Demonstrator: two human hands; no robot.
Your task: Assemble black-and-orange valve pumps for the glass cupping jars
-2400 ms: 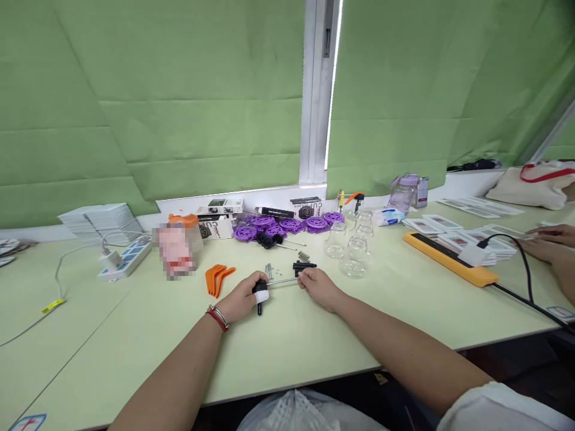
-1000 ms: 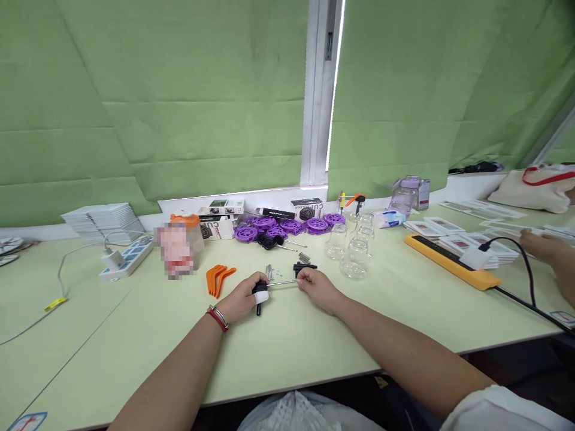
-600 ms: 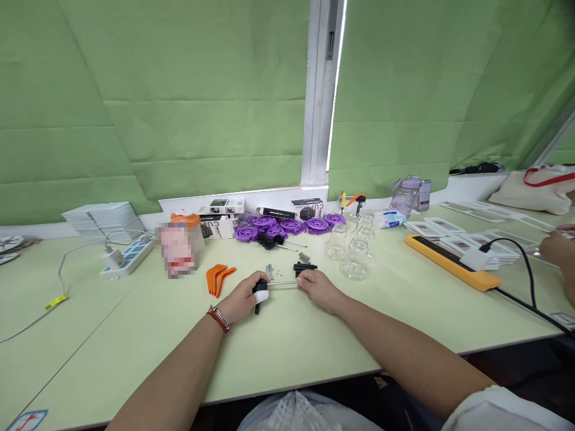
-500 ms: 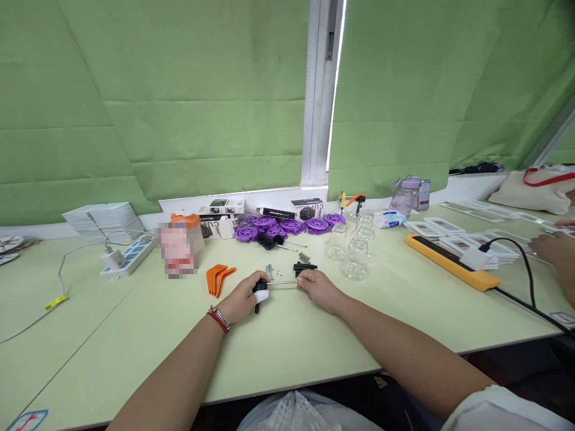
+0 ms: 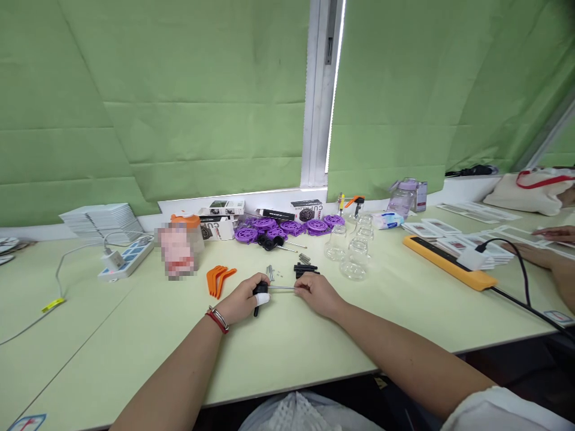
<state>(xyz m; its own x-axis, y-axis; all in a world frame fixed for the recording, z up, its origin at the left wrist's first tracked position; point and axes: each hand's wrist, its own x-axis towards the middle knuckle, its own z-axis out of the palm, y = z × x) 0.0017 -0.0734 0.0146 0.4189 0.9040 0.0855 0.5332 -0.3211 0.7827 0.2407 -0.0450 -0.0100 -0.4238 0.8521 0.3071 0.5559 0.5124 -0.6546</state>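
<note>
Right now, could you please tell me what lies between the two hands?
The head view shows a thin silvery rod running from the black part in the left hand to the right hand.

Head-worn camera looks forward and down across the table (image 5: 269,353).

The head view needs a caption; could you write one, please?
Left hand holding a black part, right hand pinching a thin metal rod, orange pieces nearby.

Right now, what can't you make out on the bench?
End of rod, head view: behind right hand.
Black part, head view: partly behind left hand.
Tiny bits, head view: too small.
Pink item, head view: pixelated.
Co-worker's arm, head view: cut by right edge.
</note>
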